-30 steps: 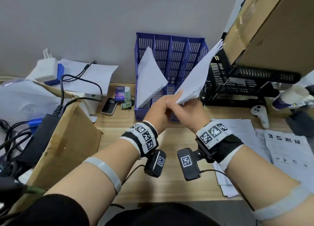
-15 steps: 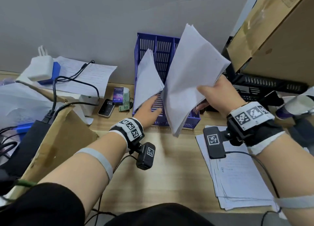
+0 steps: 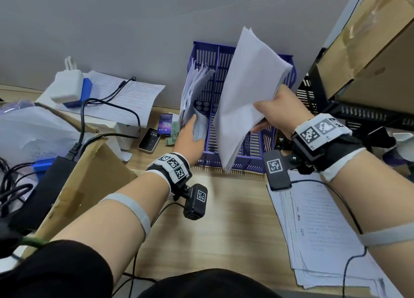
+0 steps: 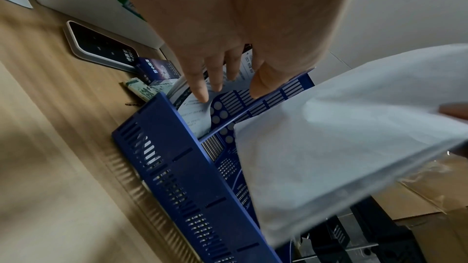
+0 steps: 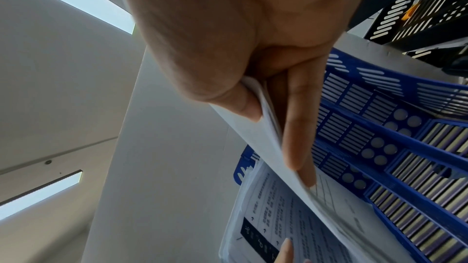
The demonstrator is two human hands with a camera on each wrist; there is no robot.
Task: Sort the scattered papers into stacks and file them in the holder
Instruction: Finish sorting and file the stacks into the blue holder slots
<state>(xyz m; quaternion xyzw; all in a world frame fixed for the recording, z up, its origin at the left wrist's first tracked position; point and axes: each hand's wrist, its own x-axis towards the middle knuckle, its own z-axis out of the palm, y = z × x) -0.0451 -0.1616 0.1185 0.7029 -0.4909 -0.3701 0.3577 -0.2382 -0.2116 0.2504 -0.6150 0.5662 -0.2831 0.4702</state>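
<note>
A blue slotted file holder (image 3: 253, 161) (image 4: 192, 183) (image 5: 395, 143) stands against the wall. My right hand (image 3: 277, 109) (image 5: 266, 95) pinches a thick white paper stack (image 3: 246, 91) (image 4: 341, 147) (image 5: 162, 147), thumb on one face and fingers (image 5: 298, 137) on the other, tilted above the holder's middle slots. My left hand (image 3: 190, 138) (image 4: 225, 79) has straight fingers pressing the filed papers (image 3: 193, 91) (image 4: 192, 115) (image 5: 278, 217) towards the left wall of the leftmost slot. Another paper pile (image 3: 320, 235) lies flat on the desk at the right.
A phone (image 3: 149, 139), small boxes (image 3: 165, 126), a charger (image 3: 67, 87), cables and lined sheets (image 3: 125, 98) crowd the back left. A cardboard flap (image 3: 87, 181) stands at the left. A black rack (image 3: 358, 116) under a cardboard box (image 3: 369, 51) fills the right.
The hands parted. My right hand swung the stack up and over the holder; my left hand let go of it and pushed the filed papers to the left.
</note>
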